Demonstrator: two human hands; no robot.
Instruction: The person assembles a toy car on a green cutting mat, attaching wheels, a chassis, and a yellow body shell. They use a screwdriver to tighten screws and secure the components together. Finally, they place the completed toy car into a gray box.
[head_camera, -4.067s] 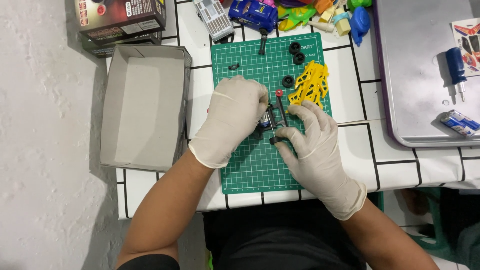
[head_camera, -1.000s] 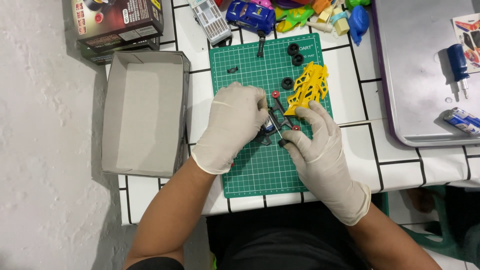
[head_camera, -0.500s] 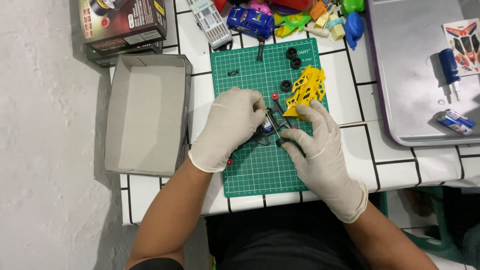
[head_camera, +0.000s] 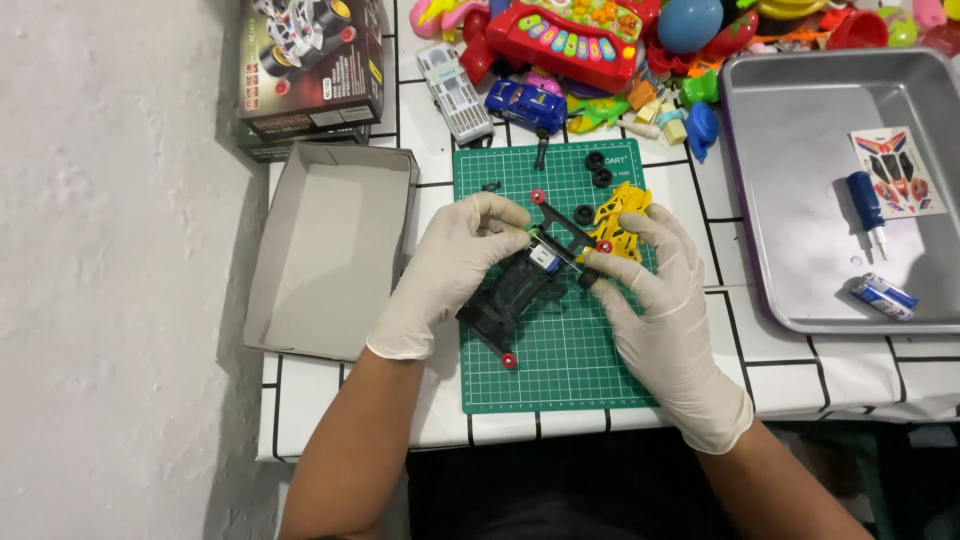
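Observation:
Both hands wear white gloves and hold a black toy car chassis with small red rollers above a green cutting mat. My left hand grips its left side and front end. My right hand pinches the right front, where a black wheel sits at the fingertips. A yellow plastic parts frame lies on the mat behind my right hand. Three loose black tyres rest near the mat's far edge.
An open grey cardboard box tray lies left of the mat, with a printed kit box behind it. A metal tray at right holds a blue screwdriver, a sticker sheet and a battery. Colourful toys crowd the far edge.
The chassis has been lifted and turned, so its long body with red rollers now shows between the hands. The head view has moved closer and shifted toward the toys.

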